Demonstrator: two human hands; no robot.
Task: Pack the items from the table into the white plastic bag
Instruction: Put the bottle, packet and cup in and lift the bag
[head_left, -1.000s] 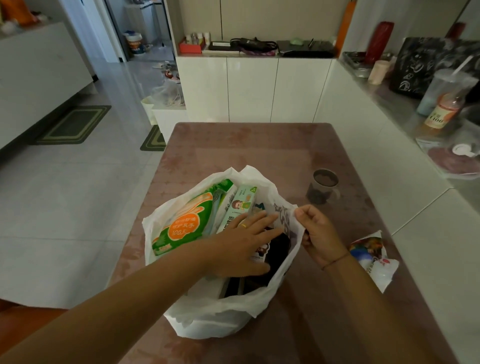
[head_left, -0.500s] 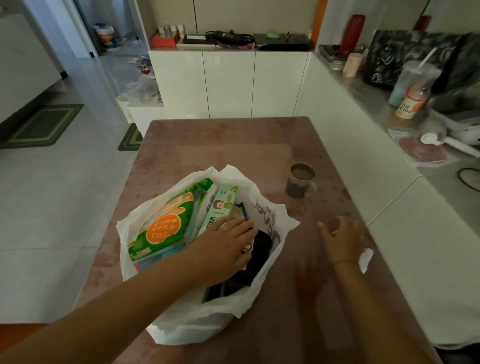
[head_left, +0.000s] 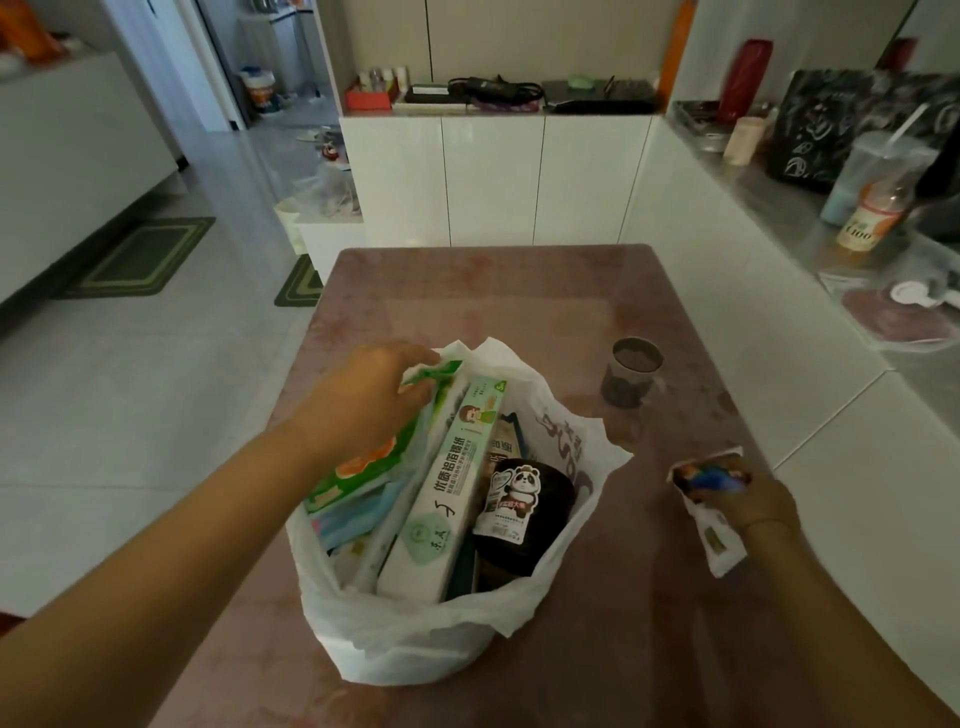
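Note:
The white plastic bag (head_left: 415, 639) stands open on the brown table (head_left: 493, 291). Inside it lie a green and orange packet (head_left: 363, 467), a long white and green box (head_left: 457, 478) and a black pouch with a panda label (head_left: 511, 499). My left hand (head_left: 374, 400) rests on the top of the green packet at the bag's far left rim, fingers curled on the packet's edge. To the right of the bag, my right hand (head_left: 748, 506) grips a small white packet with a colourful print (head_left: 709, 480), held just above the table.
A dark cup (head_left: 631, 371) stands on the table beyond the bag to the right. A white counter (head_left: 779, 223) runs along the right with bottles and a black bag. White cabinets stand behind the table, tiled floor to the left.
My left hand moved from the middle of the bag to the green packet at its left rim. My right hand reached right and took hold of the small colourful packet.

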